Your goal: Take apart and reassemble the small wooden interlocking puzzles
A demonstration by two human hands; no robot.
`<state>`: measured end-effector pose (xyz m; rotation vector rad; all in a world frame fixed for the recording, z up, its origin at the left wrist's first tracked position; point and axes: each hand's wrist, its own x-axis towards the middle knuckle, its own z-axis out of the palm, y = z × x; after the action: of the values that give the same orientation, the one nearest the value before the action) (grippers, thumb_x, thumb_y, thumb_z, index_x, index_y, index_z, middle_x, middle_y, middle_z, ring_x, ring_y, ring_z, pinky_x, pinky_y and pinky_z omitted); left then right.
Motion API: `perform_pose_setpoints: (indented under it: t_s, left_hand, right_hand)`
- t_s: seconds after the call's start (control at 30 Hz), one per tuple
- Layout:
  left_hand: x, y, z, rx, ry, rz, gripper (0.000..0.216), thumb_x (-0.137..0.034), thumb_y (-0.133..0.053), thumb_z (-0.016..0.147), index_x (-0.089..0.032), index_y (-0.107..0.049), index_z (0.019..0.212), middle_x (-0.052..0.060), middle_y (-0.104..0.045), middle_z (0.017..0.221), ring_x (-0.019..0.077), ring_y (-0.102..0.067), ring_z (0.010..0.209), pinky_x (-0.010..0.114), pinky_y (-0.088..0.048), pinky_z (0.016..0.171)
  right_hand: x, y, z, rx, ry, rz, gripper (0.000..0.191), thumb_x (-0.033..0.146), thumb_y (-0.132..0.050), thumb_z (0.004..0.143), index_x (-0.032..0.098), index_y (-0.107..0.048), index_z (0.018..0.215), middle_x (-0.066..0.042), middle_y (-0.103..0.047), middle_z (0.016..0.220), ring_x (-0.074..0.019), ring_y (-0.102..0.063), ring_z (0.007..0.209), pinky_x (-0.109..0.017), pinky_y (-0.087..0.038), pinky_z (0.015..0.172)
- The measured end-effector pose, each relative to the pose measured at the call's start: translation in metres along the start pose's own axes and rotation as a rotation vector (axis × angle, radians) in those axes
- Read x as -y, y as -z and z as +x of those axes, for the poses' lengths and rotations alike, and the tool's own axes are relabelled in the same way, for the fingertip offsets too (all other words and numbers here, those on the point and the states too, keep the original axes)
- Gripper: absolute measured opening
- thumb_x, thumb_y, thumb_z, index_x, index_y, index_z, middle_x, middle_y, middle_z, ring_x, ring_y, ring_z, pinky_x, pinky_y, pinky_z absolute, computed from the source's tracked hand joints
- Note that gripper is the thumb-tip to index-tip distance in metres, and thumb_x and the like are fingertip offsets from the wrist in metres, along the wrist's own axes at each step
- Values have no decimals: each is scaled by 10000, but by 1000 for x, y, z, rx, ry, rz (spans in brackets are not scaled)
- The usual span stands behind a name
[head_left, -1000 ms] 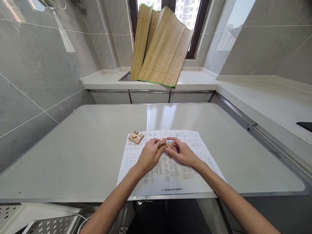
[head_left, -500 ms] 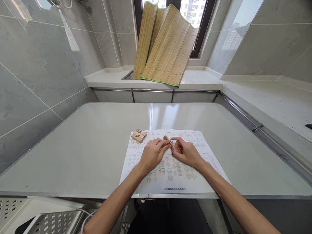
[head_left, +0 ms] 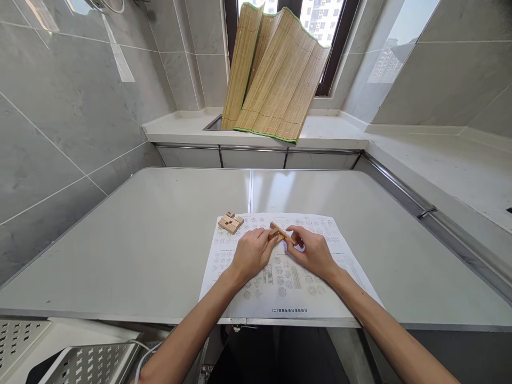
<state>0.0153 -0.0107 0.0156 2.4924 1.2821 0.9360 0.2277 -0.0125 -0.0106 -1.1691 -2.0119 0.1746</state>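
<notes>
Your hands meet over the printed sheet, pinching wooden puzzle bars.
Both forearms reach forward; your left hand and right hand curl narrowly around the crossed wooden bars, right of the loose block cluster.
</notes>
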Motion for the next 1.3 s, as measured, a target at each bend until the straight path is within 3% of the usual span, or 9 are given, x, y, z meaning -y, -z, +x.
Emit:
perform_pose_setpoints:
  t_s: [0.27,0.5,0.73,1.0,1.17,1.3]
  left_hand:
    - [1,0,-2,-20,50,-30,347,-405,-393,1070,-195,-666,1025,63,-691,854,204,-663,762,334,-501,677]
    - [2,-1,-3,-48,96,-63,319,-392,-404,1068,-202,-621,932,61,-697,885,206,-673,770,334,-507,677]
    - [1,3,-1,-110,286,-273,334,-458,-451,1046,-206,-603,887,38,-690,798,206,-655,715,335,-503,676]
    - [0,5,5,-100,413,-644,350,-498,-500,1018,-197,-673,1065,64,-757,1051,249,-703,995,376,-527,906]
    - [0,7,6,-57,424,-668,370,-512,-518,1006,-194,-699,1065,57,-738,1047,233,-667,968,329,-497,871]
    - [4,5,6,-92,386,-560,332,-490,-556,991,-197,-700,931,39,-679,944,197,-603,866,301,-460,784]
  right_hand:
    - [2,0,1,4,-20,34,202,326,-530,999,230,-640,1139,-35,-697,809,-184,-629,675,-315,-484,631]
    - [-2,6,2,-135,-136,43,195,378,-528,1022,230,-612,1117,-21,-648,783,-174,-564,630,-312,-459,625]
    - [3,4,4,18,-158,80,212,394,-499,1039,229,-630,1065,-13,-660,765,-167,-562,623,-299,-443,640]
    - [3,2,5,132,-204,90,237,414,-497,1036,230,-637,1091,3,-670,745,-168,-592,612,-291,-438,627]
    - [2,1,5,141,-222,2,255,417,-483,1037,235,-661,1049,-5,-687,750,-177,-612,631,-297,-447,623]
    - [0,0,5,109,-205,-47,231,377,-490,1027,234,-670,1000,-34,-706,813,-196,-635,688,-312,-452,624]
